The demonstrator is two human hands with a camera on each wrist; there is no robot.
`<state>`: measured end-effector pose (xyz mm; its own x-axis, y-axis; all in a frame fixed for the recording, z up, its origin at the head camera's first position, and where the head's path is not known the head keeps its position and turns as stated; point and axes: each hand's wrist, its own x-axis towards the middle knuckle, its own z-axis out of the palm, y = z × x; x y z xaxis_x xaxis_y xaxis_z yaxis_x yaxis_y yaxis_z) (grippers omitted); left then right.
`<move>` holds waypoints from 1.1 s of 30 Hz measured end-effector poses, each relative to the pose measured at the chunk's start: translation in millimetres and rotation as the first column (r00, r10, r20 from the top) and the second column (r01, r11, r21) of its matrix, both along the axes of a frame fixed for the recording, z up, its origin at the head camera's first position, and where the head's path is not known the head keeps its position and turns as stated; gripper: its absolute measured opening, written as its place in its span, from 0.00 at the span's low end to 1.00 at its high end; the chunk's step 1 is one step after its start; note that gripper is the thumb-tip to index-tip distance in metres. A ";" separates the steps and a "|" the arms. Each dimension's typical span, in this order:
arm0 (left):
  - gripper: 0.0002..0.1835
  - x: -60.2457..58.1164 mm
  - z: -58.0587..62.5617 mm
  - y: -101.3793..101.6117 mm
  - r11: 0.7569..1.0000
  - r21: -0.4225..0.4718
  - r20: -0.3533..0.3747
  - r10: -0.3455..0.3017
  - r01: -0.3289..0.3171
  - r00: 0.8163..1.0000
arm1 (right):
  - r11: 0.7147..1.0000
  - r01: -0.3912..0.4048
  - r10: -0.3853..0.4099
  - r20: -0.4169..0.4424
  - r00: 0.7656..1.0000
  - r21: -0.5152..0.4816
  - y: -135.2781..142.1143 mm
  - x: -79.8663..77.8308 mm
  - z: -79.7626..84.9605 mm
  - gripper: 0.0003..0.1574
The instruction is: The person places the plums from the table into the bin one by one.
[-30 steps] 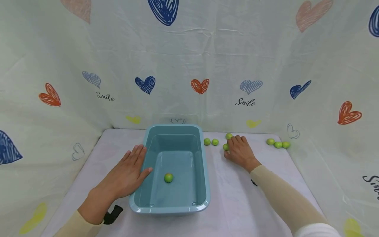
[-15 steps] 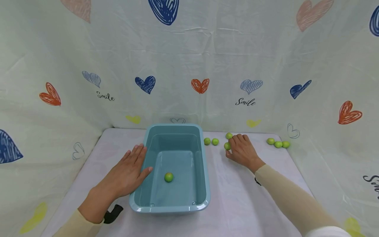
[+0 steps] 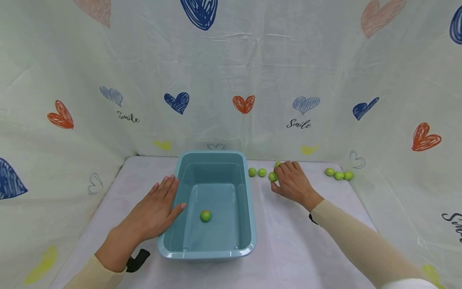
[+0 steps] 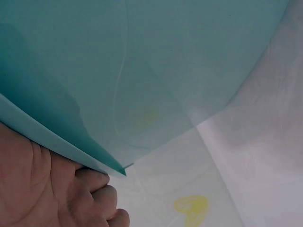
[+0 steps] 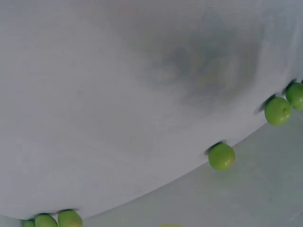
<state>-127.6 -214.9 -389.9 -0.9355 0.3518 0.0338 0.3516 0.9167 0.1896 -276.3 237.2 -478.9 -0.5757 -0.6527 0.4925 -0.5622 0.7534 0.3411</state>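
My left hand [image 3: 153, 210] lies flat along the left rim of a light blue plastic basin [image 3: 207, 255], fingers straight and thumb reaching over the edge. In the left wrist view, the curled-looking ends of that hand [image 4: 61, 189] sit against the outside of the basin wall [image 4: 165, 61]. One green lime [image 3: 205, 216] rests on the basin floor. To the right of the basin, my right hand [image 3: 294, 184] pinches another lime [image 3: 273, 176] between thumb and fingers. Close behind that hand is a further lime [image 3: 277, 164], partly hidden. The right wrist view does not show the hand.
Two limes [image 3: 257, 172] lie between the basin and my right hand. Three more limes [image 3: 339, 175] sit together at the table's far right corner. A white cloth [image 3: 285, 249] covers the table, and a heart-printed sheet [image 3: 267, 132] hangs behind and at both sides.
My right hand shifts slightly right, then back left with the lime between its fingertips, covering more of the lime behind. My left hand and the basin stay in place.
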 end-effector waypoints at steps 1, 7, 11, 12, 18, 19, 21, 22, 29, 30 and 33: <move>0.43 0.1 0.0 -0.1 1.000 0.001 0.000 -0.001 0.001 1.000 | 1.000 -0.008 0.008 -0.007 1.000 -0.001 -1.0 0.3 1.0 0.24; 0.43 0.5 0.2 -0.2 1.000 0.004 0.004 0.000 0.000 1.000 | 0.999 -0.033 0.033 -0.026 0.999 0.004 -4.8 2.6 7.2 0.24; 0.43 0.5 -0.3 0.1 1.000 0.004 0.009 0.006 -0.006 1.000 | 0.999 -0.048 0.047 -0.039 0.998 0.000 -7.9 3.9 13.0 0.25; 0.43 0.4 -0.5 0.2 1.000 0.002 0.008 0.007 -0.007 1.000 | 0.999 -0.052 0.052 -0.043 0.998 -0.005 -9.1 4.0 14.8 0.25; 0.43 0.0 -0.6 -0.1 1.000 -0.011 -0.002 0.007 -0.007 1.000 | 0.996 -0.079 0.077 -0.054 0.996 -0.035 -20.5 6.5 27.5 0.24; 0.43 0.0 -0.6 0.1 1.000 -0.014 -0.002 0.006 -0.006 1.000 | 0.996 -0.082 0.080 -0.054 0.995 -0.038 -22.5 7.3 30.0 0.24; 0.43 0.0 -0.3 0.4 1.000 -0.022 0.000 0.004 -0.004 1.000 | 0.995 -0.087 0.084 -0.052 0.995 -0.049 -26.8 9.0 35.4 0.23; 0.43 0.2 0.1 0.3 1.000 -0.026 0.001 0.003 -0.003 1.000 | 0.994 -0.090 0.087 -0.053 0.995 -0.057 -28.9 9.5 37.7 0.23; 0.41 2.3 4.1 3.1 1.000 -0.028 0.005 0.001 -0.001 1.000 | 0.983 -0.115 0.106 -0.071 0.992 -0.142 -44.6 11.1 58.4 0.24; 0.41 2.5 4.2 3.6 1.000 -0.025 0.005 0.003 -0.003 1.000 | 0.981 -0.121 0.111 -0.072 0.991 -0.155 -47.3 11.5 61.7 0.24; 0.41 2.6 3.5 4.8 1.000 -0.029 0.010 0.011 -0.011 1.000 | 0.974 -0.140 0.129 -0.071 0.989 -0.180 -57.0 13.9 71.9 0.24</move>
